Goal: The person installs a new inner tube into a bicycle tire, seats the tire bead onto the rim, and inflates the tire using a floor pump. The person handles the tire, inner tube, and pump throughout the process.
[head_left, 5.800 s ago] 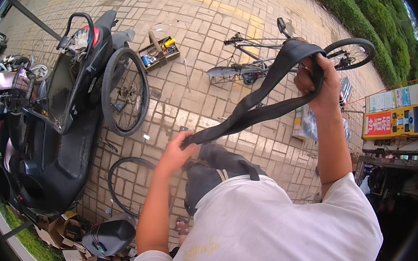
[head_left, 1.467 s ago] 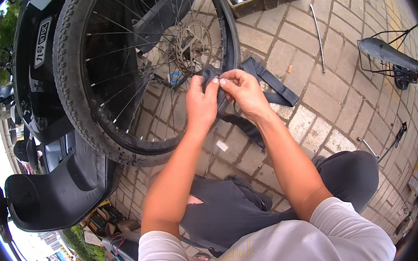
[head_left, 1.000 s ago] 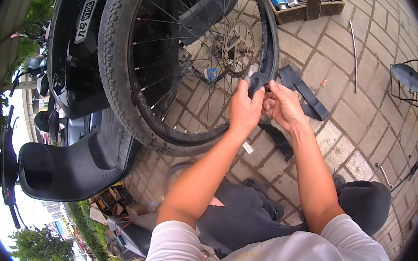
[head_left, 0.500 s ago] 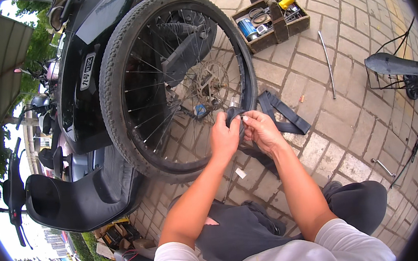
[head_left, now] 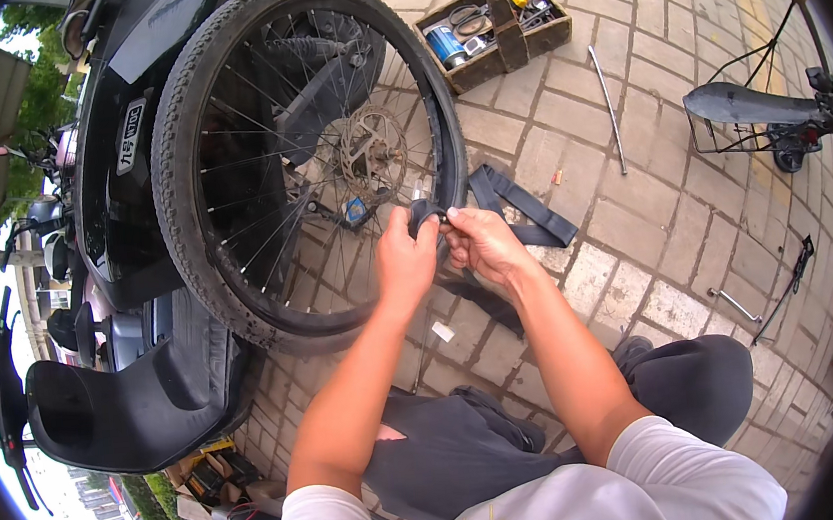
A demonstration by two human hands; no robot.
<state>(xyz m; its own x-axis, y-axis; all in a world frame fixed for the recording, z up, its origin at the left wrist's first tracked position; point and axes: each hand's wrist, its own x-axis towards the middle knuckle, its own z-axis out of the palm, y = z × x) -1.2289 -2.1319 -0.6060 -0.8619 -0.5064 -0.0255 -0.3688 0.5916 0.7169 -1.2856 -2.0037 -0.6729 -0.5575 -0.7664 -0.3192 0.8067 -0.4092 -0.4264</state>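
Note:
Before me a bicycle wheel with a knobby black tyre and a brake disc stands upright. By its lower right rim my left hand is closed around a fold of black inner tube. Fingertips of my right hand pinch a small metal part at the tube, seemingly its valve; the fingers hide most of it. More of the flat black tube lies looped on the paving to the right of my hands, and another length hangs below them.
A wooden toolbox holding a blue can, scissors and a yellow-handled tool sits far right of the wheel. A metal rod and a wrench lie on the bricks. Left is a black scooter; at right stands a bicycle with a black saddle.
The whole view has shifted, so the scene sits further left and more shows at the right. Both hands keep their grip at the tube, with little change in their pose.

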